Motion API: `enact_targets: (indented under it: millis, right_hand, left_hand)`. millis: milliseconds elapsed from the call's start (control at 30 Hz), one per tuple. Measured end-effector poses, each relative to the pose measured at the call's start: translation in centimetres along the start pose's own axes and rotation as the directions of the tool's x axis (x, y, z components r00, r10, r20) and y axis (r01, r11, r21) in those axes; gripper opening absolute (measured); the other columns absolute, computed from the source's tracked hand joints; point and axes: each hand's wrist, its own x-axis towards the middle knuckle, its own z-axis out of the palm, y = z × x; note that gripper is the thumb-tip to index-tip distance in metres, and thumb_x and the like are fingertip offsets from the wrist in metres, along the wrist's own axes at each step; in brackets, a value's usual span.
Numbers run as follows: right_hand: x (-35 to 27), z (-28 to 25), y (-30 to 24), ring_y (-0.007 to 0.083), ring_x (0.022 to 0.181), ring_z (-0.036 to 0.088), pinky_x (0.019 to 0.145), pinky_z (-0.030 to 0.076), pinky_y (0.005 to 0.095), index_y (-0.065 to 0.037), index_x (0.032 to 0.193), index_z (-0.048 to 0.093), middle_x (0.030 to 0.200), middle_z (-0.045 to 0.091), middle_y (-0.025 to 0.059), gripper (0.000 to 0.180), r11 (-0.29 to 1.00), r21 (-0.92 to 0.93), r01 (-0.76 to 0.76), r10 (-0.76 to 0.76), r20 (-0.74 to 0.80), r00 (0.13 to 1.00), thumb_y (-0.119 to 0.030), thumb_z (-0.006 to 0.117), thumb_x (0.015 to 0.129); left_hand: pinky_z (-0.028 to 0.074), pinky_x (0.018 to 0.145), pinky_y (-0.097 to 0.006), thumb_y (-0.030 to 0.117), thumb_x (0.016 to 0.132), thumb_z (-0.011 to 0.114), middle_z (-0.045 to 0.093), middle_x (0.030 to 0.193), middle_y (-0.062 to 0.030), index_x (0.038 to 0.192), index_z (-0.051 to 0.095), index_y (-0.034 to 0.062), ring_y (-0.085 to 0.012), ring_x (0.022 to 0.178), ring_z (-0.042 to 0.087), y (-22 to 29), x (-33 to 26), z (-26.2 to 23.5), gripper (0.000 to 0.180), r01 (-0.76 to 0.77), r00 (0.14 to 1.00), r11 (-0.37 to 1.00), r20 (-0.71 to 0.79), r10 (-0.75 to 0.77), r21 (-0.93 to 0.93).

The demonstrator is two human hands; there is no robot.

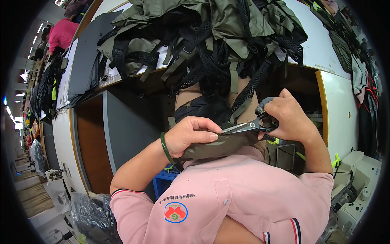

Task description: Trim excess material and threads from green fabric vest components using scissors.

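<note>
In my right hand (pixel 289 116) is a pair of scissors (pixel 243 127), its handle loop wrapped in grey cloth. The blades point left, toward the fingertips of my left hand (pixel 185 135). Thumb and forefinger of that hand pinch the upper edge of an olive fabric piece (pixel 229 146), which lies across my lap. The scissor tips meet this edge right beside the pinch; whether a thread lies between the blades is too small to tell. Black mesh fabric (pixel 203 109) rests on my legs just beyond.
Olive and black backpack parts (pixel 227 28) with straps are heaped on the white table (pixel 313 44) and hang over its front edge. Dark grey sheets (pixel 87 57) lie at left. A sewing machine (pixel 355 191) stands at right. A person in pink (pixel 63 34) is far left.
</note>
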Motion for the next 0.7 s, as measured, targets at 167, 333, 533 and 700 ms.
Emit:
enact_targets:
  millis: [167, 333, 533, 700]
  right_hand:
    - [0.3, -0.1, -0.3, 0.0233, 0.057, 0.051, 0.067, 0.034, 0.0349, -0.01, 0.068, 0.052, 0.061, 0.052, 0.0038, 0.046, 1.0, 0.007, 0.012, -0.012, -0.01, 1.0, -0.038, 0.088, 0.06]
    - [0.3, 0.1, -0.2, 0.0233, 0.058, 0.051, 0.067, 0.034, 0.0349, -0.01, 0.067, 0.051, 0.061, 0.052, 0.0042, 0.041, 1.0, -0.013, 0.017, -0.017, -0.007, 1.0, -0.031, 0.086, 0.06]
    - [-0.2, 0.6, 0.0, 0.0248, 0.059, 0.049, 0.068, 0.035, 0.0361, -0.009, 0.068, 0.051, 0.061, 0.05, 0.0042, 0.049, 0.999, -0.047, -0.003, 0.003, -0.007, 1.0, -0.032, 0.091, 0.053]
    - [-0.2, 0.8, 0.4, 0.0234, 0.06, 0.052, 0.069, 0.034, 0.0342, -0.009, 0.068, 0.052, 0.062, 0.053, 0.0043, 0.051, 0.996, 0.076, -0.046, 0.046, 0.008, 0.999, -0.042, 0.09, 0.058]
  left_hand:
    - [0.053, 0.075, -0.021, 0.003, 0.088, 0.07, 0.07, 0.093, -0.0045, 0.105, 0.069, -0.0008, -0.007, 0.08, 0.065, -0.4, 0.2, -0.3, 0.017, -0.012, 1.0, 0.999, 0.019, 0.013, -0.051]
    - [0.053, 0.074, -0.02, 0.003, 0.088, 0.07, 0.07, 0.093, -0.0044, 0.104, 0.069, -0.0005, -0.0067, 0.079, 0.065, -0.3, 0.1, -0.1, 0.017, -0.024, 0.999, 0.999, 0.031, 0.026, -0.04]
    - [0.053, 0.074, -0.02, 0.003, 0.088, 0.07, 0.07, 0.093, -0.0038, 0.104, 0.069, -0.0001, -0.0065, 0.078, 0.065, -0.5, 0.1, -0.1, 0.016, -0.043, 0.998, 0.998, 0.038, 0.045, -0.037]
    - [0.053, 0.073, -0.02, 0.003, 0.087, 0.07, 0.07, 0.094, -0.0043, 0.104, 0.069, 0.0001, -0.0065, 0.078, 0.065, -0.6, 0.2, -0.2, 0.017, -0.07, 0.997, 0.997, 0.012, 0.07, -0.04]
